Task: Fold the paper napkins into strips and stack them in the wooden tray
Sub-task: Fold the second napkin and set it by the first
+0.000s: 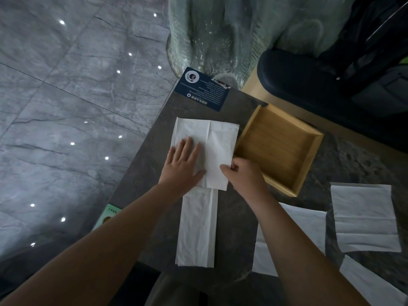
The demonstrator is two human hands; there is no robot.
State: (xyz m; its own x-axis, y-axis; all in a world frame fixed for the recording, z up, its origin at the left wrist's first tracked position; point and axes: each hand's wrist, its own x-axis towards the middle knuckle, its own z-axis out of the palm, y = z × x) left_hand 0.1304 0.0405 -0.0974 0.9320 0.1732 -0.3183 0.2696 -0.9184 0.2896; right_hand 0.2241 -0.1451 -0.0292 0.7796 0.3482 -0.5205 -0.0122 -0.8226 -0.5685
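A white paper napkin [217,138] lies partly folded on the dark stone table [234,208], left of the wooden tray [309,160]. My left hand [183,164] presses flat on its left half, fingers spread. My right hand [245,175] pinches the napkin's lower right edge between thumb and fingers. A napkin folded into a long strip [197,228] lies just below, reaching toward the table's near edge. The tray holds nothing that I can see.
Three more napkins lie at the right: one [364,217] with fold creases, one [293,230] partly under my right forearm, one [375,286] at the corner. A dark blue card [203,89] sits at the table's far corner. A black chair [320,85] stands behind the tray.
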